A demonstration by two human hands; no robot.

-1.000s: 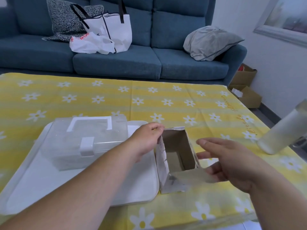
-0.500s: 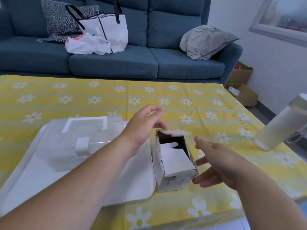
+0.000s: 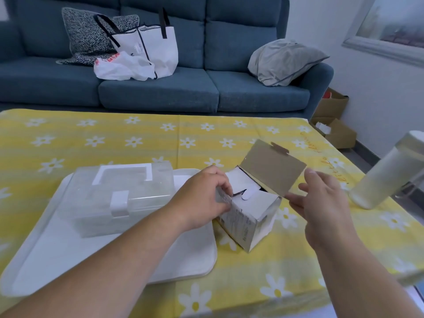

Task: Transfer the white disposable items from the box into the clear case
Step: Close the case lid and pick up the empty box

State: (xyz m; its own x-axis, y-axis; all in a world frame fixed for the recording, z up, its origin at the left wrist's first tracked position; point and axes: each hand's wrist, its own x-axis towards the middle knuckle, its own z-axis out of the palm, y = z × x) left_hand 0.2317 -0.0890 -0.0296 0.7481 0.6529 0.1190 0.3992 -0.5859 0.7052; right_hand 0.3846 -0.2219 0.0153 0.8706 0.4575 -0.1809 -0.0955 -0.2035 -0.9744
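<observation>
1. Pinching the top edge of the box (image 3: 250,216) at its left corner, my left hand (image 3: 202,196) has its fingers curled onto the cardboard. I take this as a brace, so the light carton does not slide while it is opened.
2. Just right of that grip, white inner flaps (image 3: 241,182) lie across the mouth, and the brown lid flap (image 3: 273,171) stands tilted up beyond them.
3. Further right, my right hand (image 3: 325,203) is spread with straight fingers beside the lid flap and holds nothing. I cannot tell whether it touches the flap. It looks placed to stop the lid falling back.
4. I see no white disposable items. I judge they are inside the box, under those flaps.
5. Left of the grip, near my wrist, the clear case (image 3: 128,203) sits on a white tray (image 3: 68,260) with its latch (image 3: 119,200) down, so it needs opening first.
6. Well to the right of both hands stands a bottle (image 3: 385,177), which I would steer clear of.
</observation>
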